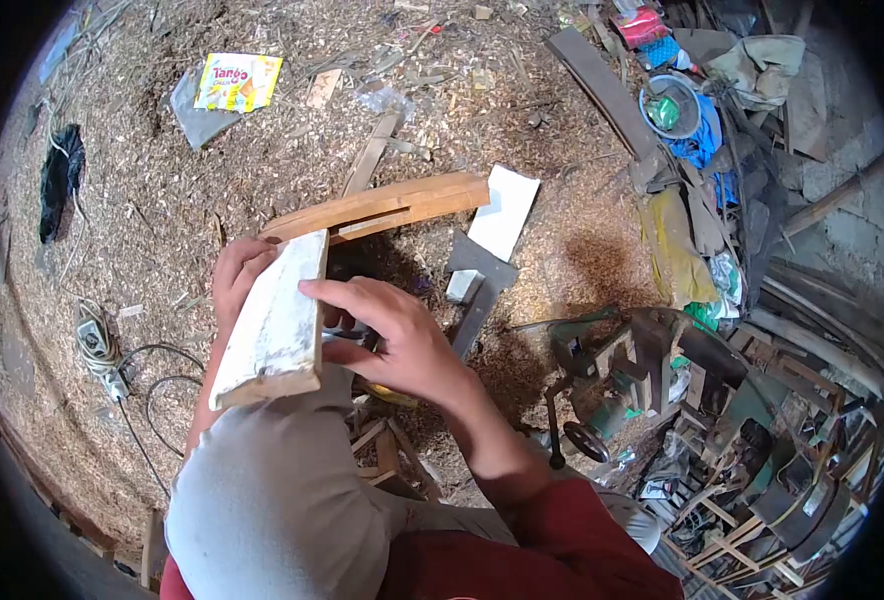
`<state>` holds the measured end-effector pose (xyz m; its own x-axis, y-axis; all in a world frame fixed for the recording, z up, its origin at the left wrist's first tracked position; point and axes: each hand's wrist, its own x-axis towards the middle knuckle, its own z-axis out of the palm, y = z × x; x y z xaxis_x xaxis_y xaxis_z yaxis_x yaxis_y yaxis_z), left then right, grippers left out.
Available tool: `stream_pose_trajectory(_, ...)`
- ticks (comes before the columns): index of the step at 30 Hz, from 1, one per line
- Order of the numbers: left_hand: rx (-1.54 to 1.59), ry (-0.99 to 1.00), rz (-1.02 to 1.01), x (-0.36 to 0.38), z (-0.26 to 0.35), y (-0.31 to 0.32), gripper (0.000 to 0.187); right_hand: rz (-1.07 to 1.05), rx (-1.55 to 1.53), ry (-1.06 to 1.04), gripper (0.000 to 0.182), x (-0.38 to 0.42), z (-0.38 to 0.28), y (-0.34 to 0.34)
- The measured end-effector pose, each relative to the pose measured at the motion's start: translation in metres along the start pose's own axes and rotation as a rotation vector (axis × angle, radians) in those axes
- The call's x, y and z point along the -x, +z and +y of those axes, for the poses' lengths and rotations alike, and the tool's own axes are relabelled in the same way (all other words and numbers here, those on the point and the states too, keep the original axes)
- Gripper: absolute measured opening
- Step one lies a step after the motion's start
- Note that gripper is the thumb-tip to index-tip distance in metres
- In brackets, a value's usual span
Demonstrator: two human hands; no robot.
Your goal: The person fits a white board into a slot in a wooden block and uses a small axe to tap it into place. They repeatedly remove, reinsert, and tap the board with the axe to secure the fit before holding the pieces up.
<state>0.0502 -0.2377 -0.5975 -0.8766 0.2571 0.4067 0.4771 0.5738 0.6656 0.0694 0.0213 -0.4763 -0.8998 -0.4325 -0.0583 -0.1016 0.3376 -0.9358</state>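
Observation:
A piece of wood with a worn white face [280, 310] is tilted above my lap, its bare end toward me. My left hand [240, 275] grips its left edge, fingers curled and partly hidden behind it. From the right side, my right hand [390, 328] holds the same piece, index fingertip on the white face and thumb at the edge. Just past my hands lies a curved wooden piece [432, 198] with a long slot cut in it. Its left end runs close to my left fingers and passes behind the white-faced wood.
Wood shavings [152, 200] cover the ground. A white board [504, 210] and a small block [464, 286] lie beyond my right hand. Machinery with a handwheel [586, 441] stands at right. A bucket [670, 105] sits at upper right, a power strip with cables [97, 345] at left.

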Motion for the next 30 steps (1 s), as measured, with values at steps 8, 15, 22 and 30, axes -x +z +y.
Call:
stream_pose_trajectory(8, -0.1, 0.198, -0.02, -0.073, 0.028, -0.013, 0.032, 0.374, 0.129, -0.306, 0.062, 0.02, -0.019, -0.033)
stream_pose_trajectory(15, 0.031, 0.06, 0.09, -0.124, 0.06, -0.002, 0.08, 0.736, -0.403, -0.354, 0.03, 0.041, -0.012, -0.07)
stream_pose_trajectory(22, 0.24, 0.005, -0.297, -0.12, 0.037, 0.025, 0.062, 0.868, -0.404, -0.207, 0.034, 0.116, -0.005, -0.099)
stream_pose_trajectory(30, 0.183, 0.248, -0.226, -0.142, 0.12, -0.014, 0.051, 0.91, -0.522, -0.116, 0.039, 0.228, -0.015, -0.124)
